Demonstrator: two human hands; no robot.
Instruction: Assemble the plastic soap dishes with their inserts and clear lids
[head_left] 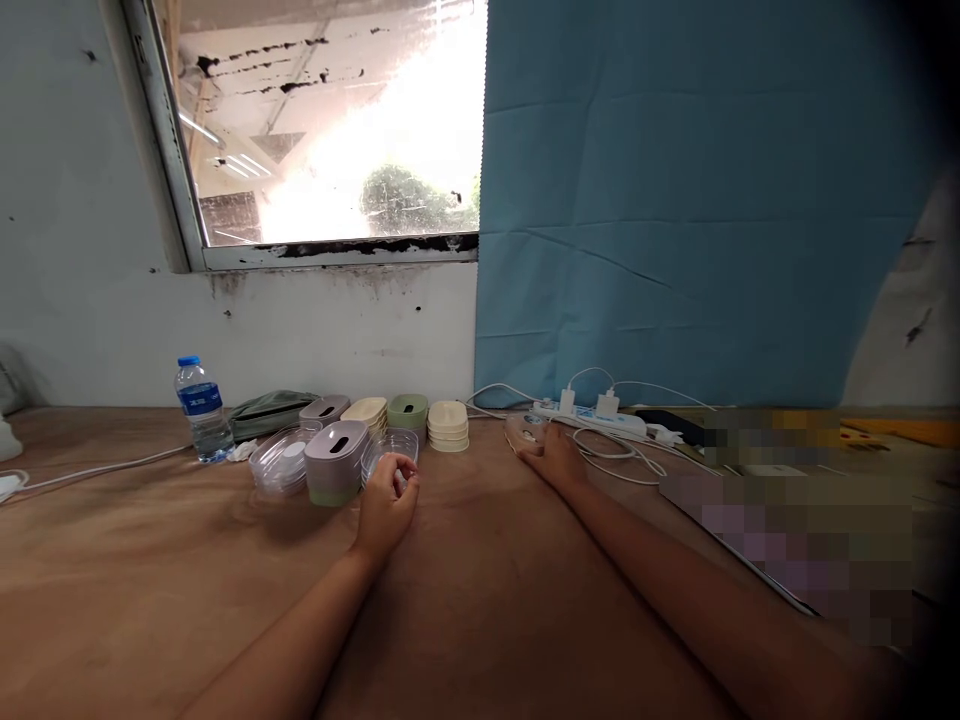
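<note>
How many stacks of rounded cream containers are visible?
2: one stack right of the rounded green plastic container, the other left of it, partly hidden; more could be concealed.

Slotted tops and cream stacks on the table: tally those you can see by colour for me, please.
Mauve slotted tops: 2
Green slotted top: 1
Cream stacks: 2
Total: 5

Both arms point(667, 570) stretch forward, left hand point(388, 500) loosely curled, right hand point(555, 460) fingers bent
</note>
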